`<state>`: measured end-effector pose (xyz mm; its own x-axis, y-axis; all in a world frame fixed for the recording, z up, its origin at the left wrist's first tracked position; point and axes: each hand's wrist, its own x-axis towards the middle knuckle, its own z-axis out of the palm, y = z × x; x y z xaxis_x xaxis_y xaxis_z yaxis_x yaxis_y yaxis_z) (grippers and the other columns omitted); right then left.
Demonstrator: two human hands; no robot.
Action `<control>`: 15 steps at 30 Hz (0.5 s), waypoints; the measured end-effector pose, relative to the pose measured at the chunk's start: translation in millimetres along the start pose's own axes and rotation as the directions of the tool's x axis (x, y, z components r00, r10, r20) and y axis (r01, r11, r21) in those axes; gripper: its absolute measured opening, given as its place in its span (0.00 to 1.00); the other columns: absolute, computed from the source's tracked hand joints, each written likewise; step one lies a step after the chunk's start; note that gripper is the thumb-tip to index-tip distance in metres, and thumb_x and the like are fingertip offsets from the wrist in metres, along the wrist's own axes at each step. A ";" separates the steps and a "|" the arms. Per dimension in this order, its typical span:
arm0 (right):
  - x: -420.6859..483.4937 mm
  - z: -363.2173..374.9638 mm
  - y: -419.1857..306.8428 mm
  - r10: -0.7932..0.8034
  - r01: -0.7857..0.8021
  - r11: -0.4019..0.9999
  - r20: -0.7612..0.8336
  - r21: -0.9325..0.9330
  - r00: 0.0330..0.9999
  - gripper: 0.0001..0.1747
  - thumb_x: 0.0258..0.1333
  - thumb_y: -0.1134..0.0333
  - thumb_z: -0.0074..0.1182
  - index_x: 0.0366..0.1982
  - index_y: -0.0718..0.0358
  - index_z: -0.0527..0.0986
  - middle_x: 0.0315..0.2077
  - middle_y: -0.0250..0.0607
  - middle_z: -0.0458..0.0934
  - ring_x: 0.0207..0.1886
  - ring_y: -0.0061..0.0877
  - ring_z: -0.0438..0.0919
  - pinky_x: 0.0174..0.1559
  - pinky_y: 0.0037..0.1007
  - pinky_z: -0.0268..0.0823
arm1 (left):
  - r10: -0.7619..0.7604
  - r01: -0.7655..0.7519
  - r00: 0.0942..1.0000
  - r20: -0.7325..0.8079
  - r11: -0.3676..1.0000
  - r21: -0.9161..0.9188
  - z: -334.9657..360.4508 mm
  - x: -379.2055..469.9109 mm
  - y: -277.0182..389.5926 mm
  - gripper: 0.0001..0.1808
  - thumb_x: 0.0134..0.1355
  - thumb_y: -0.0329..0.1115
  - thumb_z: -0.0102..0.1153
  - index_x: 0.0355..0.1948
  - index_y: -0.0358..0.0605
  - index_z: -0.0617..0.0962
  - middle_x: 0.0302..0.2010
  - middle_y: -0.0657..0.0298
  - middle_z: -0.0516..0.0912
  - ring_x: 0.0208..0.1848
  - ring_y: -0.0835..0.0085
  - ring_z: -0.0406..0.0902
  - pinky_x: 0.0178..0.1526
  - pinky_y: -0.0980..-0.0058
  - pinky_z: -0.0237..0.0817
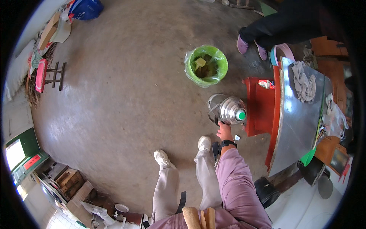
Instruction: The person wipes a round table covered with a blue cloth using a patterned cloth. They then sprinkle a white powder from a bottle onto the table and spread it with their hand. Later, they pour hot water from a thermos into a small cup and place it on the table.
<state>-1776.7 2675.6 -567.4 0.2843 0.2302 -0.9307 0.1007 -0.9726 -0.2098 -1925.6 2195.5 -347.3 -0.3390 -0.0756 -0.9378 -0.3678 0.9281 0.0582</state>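
A metal vacuum flask [230, 108] with a green cap stands beside the red table. My right hand [224, 131] grips its dark handle, and I wear a black watch on that wrist. The flask's lower part is seen through its wire-like carry frame. My left hand is out of view. Several pale wooden pieces [198, 217] stick up in front of my body at the bottom edge; what holds them is hidden.
A lime-green bin [206, 66] lined with a clear bag holds refuse. On the metal-topped table [300, 120] lies a grey cloth [303, 81]. Another person in dark trousers [280, 24] stands beyond it. A pink-topped stool [41, 75] is far left; a black bucket [266, 192] sits at right.
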 end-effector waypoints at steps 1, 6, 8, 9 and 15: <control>8.2 2.2 0.9 0.023 -0.022 1.000 -0.017 0.004 1.000 0.40 0.53 0.54 0.63 0.64 0.56 0.59 0.61 0.45 0.63 0.58 0.52 0.67 0.53 0.54 0.66 | 0.001 -0.001 1.000 -0.001 1.000 -0.008 2.4 3.8 2.2 0.23 0.60 0.47 0.54 0.45 0.35 0.79 0.36 0.52 0.84 0.35 0.60 0.82 0.38 0.62 0.72; 57.5 10.4 24.9 -0.323 0.333 0.942 -0.150 0.050 0.935 0.42 0.47 0.54 0.66 0.61 0.60 0.63 0.56 0.42 0.69 0.53 0.41 0.72 0.50 0.47 0.66 | 0.010 -0.010 1.000 0.003 1.000 -0.006 9.9 12.0 8.6 0.23 0.60 0.47 0.54 0.45 0.35 0.80 0.36 0.51 0.84 0.35 0.60 0.82 0.38 0.61 0.72; 63.9 9.0 23.5 -0.519 0.533 0.846 -0.190 0.027 0.833 0.39 0.45 0.55 0.67 0.57 0.68 0.68 0.48 0.40 0.77 0.46 0.32 0.76 0.48 0.36 0.67 | 0.016 -0.016 1.000 0.001 1.000 -0.002 11.2 11.7 10.0 0.23 0.60 0.47 0.54 0.44 0.36 0.80 0.36 0.51 0.84 0.35 0.59 0.82 0.38 0.61 0.72; 61.0 8.3 20.5 -0.533 0.555 0.831 -0.226 0.042 0.815 0.39 0.45 0.55 0.66 0.55 0.73 0.70 0.44 0.39 0.80 0.44 0.30 0.77 0.49 0.31 0.67 | 0.020 -0.020 1.000 0.002 1.000 0.000 12.8 12.6 11.3 0.23 0.59 0.47 0.54 0.44 0.36 0.80 0.36 0.51 0.84 0.35 0.59 0.82 0.38 0.61 0.72; -32.6 7.2 0.8 -0.391 0.364 0.892 0.055 0.267 0.919 0.14 0.49 0.58 0.61 0.34 0.57 0.74 0.27 0.30 0.75 0.36 0.24 0.77 0.37 0.42 0.73 | 0.065 -0.065 0.998 0.006 0.997 0.035 11.6 5.3 9.9 0.23 0.59 0.47 0.54 0.44 0.36 0.80 0.36 0.51 0.84 0.35 0.59 0.82 0.38 0.60 0.72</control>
<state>-1792.8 2667.1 -539.4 0.1695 0.5899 -0.7895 -0.0614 -0.7932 -0.6058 -1921.0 2208.5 -355.7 -0.3569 -0.0132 -0.9340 -0.3144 0.9433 0.1068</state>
